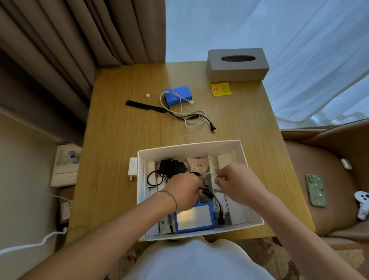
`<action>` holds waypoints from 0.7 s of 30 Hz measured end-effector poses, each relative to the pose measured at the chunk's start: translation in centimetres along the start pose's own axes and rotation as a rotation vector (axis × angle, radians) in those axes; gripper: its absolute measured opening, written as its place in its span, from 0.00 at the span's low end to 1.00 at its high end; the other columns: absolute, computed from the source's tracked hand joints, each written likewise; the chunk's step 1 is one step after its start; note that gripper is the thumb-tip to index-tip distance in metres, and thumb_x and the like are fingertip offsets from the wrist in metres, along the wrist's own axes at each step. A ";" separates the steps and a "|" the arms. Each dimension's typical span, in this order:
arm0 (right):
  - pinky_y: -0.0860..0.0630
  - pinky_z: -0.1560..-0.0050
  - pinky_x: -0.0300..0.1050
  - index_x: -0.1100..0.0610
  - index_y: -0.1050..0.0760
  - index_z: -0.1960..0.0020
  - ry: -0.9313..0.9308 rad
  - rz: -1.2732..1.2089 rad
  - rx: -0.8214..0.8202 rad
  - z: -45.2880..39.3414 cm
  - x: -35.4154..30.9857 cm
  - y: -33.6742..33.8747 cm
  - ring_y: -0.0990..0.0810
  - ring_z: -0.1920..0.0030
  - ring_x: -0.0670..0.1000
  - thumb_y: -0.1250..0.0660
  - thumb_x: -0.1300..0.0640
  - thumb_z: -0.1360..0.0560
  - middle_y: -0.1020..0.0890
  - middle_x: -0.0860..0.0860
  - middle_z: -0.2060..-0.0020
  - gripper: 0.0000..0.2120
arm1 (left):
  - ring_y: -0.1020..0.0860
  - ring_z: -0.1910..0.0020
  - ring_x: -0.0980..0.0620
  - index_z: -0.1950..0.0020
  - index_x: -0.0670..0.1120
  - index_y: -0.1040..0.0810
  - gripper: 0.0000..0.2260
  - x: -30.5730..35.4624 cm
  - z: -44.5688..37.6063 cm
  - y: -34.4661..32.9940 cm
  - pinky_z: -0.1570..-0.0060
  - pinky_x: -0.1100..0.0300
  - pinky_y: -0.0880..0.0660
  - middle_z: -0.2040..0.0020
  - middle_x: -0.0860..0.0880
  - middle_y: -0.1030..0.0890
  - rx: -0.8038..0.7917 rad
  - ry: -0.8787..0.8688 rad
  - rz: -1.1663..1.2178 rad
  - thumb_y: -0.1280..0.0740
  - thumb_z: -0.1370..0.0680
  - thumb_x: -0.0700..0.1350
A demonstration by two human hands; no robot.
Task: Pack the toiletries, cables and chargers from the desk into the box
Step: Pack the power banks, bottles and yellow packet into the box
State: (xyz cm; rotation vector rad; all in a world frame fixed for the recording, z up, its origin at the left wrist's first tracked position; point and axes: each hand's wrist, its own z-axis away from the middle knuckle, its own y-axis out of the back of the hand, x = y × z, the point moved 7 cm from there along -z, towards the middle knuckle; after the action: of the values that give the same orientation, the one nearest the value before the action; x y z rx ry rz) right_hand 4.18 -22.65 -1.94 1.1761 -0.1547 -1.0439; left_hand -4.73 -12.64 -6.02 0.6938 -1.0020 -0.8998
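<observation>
A white cardboard box (189, 147) sits at the near edge of the wooden desk (119, 133). Inside it lie a black charger (171, 166), a blue pack (194, 217), white cartons and a brown sachet. Both my hands are inside the box. My left hand (184, 192) is closed over black cables. My right hand (236, 183) pinches a white cable (210, 174). Farther back on the desk lie a black comb (146, 106), a blue battery pack (177, 95) and tangled white and black cables (191, 117). A white charger (132, 168) leans against the box's left outer wall.
A grey tissue box (237, 64) and a yellow packet (221, 89) sit at the desk's far right. A brown chair on the right holds a green phone (316, 190) and a white controller (364, 204). Curtains hang behind the desk.
</observation>
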 end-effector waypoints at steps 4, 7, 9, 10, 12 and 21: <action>0.21 0.67 0.44 0.52 0.15 0.47 0.150 -0.170 0.062 -1.0 -2.1 3.2 0.21 0.70 0.44 0.35 0.54 0.19 0.16 0.46 0.66 0.09 | 0.21 0.52 0.54 0.43 0.54 0.18 0.10 -0.6 1.7 2.9 0.51 0.60 0.24 0.50 0.54 0.18 0.212 -0.020 0.173 0.39 0.19 0.47; 0.27 0.69 0.36 0.51 0.15 0.46 0.172 -0.277 0.126 -2.2 -2.8 5.4 0.22 0.70 0.43 0.35 0.55 0.19 0.17 0.42 0.64 0.09 | 0.23 0.56 0.62 0.44 0.54 0.17 0.08 -2.0 2.6 6.4 0.54 0.69 0.27 0.52 0.58 0.18 0.422 0.020 0.355 0.35 0.20 0.47; 0.27 0.69 0.34 0.50 0.16 0.46 0.174 -0.338 0.174 -3.3 -3.1 6.8 0.21 0.69 0.43 0.35 0.56 0.19 0.17 0.42 0.63 0.09 | 0.21 0.55 0.61 0.44 0.53 0.17 0.09 -3.1 2.4 8.7 0.53 0.64 0.23 0.52 0.57 0.18 0.514 0.053 0.409 0.35 0.20 0.46; 0.27 0.69 0.34 0.50 0.16 0.47 0.178 -0.376 0.196 -4.0 -3.3 7.5 0.23 0.70 0.42 0.34 0.56 0.19 0.17 0.43 0.65 0.08 | 0.21 0.55 0.60 0.44 0.52 0.17 0.09 -3.7 2.2 9.7 0.53 0.61 0.21 0.52 0.57 0.18 0.544 0.069 0.429 0.35 0.20 0.45; 0.29 0.70 0.34 0.49 0.16 0.49 0.177 -0.468 0.215 -5.4 -3.4 8.5 0.26 0.73 0.41 0.34 0.58 0.20 0.18 0.45 0.68 0.08 | 0.20 0.53 0.59 0.45 0.50 0.16 0.09 -4.9 1.5 11.5 0.53 0.58 0.20 0.51 0.57 0.18 0.588 0.100 0.475 0.34 0.20 0.42; 0.27 0.66 0.41 0.49 0.17 0.52 0.130 -0.525 0.173 -14.4 -5.6 8.0 0.21 0.68 0.49 0.37 0.62 0.23 0.18 0.45 0.67 0.12 | 0.21 0.52 0.61 0.44 0.53 0.18 0.10 -12.6 -1.5 14.0 0.55 0.68 0.24 0.49 0.55 0.18 0.534 0.426 0.512 0.35 0.20 0.40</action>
State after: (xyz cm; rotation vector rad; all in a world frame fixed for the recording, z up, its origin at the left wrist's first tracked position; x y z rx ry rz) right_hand 14.39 -8.75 0.52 1.4811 0.1812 -1.4257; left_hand -2.28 5.15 -0.08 0.9660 -0.9681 -0.0182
